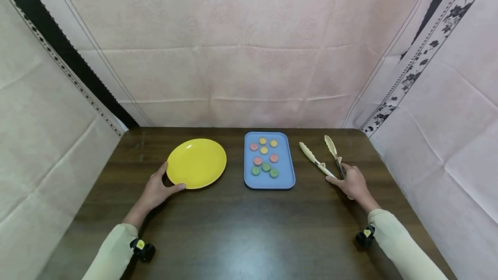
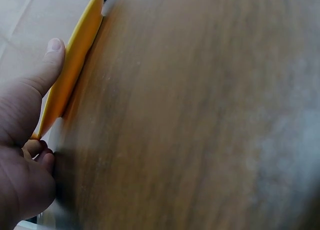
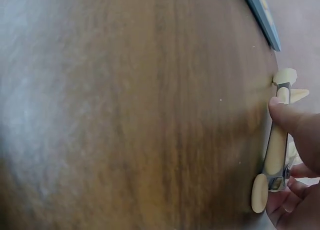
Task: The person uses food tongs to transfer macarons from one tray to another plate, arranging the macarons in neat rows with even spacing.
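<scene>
A round yellow plate point(image 1: 196, 163) lies at the left of the table. My left hand point(image 1: 157, 189) holds its lower-left rim, the thumb and fingers spread along the edge. In the left wrist view the thumb lies against the side of the plate point(image 2: 75, 59), and the other fingertips are curled near its lower end. On the right, my right hand point(image 1: 353, 183) grips cream-tipped tongs point(image 1: 309, 152) near their handle end, with the two arms spread apart and pointing away from me. The right wrist view shows the thumb pressing on one arm of the tongs point(image 3: 275, 150).
Between the hands lies a blue rectangular tray point(image 1: 285, 182) bearing several small pink, yellow and green discs. The dark wooden table point(image 1: 249, 228) ends at a pale cloth backdrop point(image 1: 233, 77), with cloth along both sides too.
</scene>
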Available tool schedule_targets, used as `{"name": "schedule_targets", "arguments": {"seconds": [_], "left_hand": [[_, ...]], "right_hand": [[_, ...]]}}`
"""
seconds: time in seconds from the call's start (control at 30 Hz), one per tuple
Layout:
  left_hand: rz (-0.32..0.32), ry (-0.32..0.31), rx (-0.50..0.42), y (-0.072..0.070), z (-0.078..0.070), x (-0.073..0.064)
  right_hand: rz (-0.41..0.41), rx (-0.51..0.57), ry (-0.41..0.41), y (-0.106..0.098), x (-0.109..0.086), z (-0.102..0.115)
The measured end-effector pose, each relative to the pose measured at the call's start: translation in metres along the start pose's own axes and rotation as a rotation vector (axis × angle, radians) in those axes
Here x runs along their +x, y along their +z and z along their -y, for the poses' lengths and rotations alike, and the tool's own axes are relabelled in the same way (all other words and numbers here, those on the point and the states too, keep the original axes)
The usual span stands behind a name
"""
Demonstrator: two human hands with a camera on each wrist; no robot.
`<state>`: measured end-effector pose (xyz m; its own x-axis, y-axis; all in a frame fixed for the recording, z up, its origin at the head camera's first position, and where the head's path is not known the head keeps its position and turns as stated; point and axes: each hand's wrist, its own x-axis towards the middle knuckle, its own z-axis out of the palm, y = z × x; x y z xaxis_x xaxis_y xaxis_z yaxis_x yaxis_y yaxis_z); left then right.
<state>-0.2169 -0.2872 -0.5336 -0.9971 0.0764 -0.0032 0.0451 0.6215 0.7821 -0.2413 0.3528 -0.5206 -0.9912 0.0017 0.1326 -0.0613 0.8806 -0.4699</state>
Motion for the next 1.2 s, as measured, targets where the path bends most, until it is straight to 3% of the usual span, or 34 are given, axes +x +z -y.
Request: {"name": "schedule_targets", "arguments": {"seconds": [0.33,0.57,0.9,1.2], "left_hand": [[-0.002,0.004,0.004,-0.001,0.001,0.001],[0.002,0.002,0.006,-0.001,0.000,0.001],[0.002,-0.004,0.002,0.000,0.002,0.000],[-0.003,0.003,0.001,-0.001,0.004,0.001]], "right_hand": [[0.006,0.027,0.050,-0.010,0.008,0.006],[-0.057,-0.036,0.062,-0.011,0.010,0.002],[-0.194,0.012,-0.159,-0.033,0.000,-0.007],[-0.187,-0.001,-0.301,-0.050,-0.006,0.002]]}}
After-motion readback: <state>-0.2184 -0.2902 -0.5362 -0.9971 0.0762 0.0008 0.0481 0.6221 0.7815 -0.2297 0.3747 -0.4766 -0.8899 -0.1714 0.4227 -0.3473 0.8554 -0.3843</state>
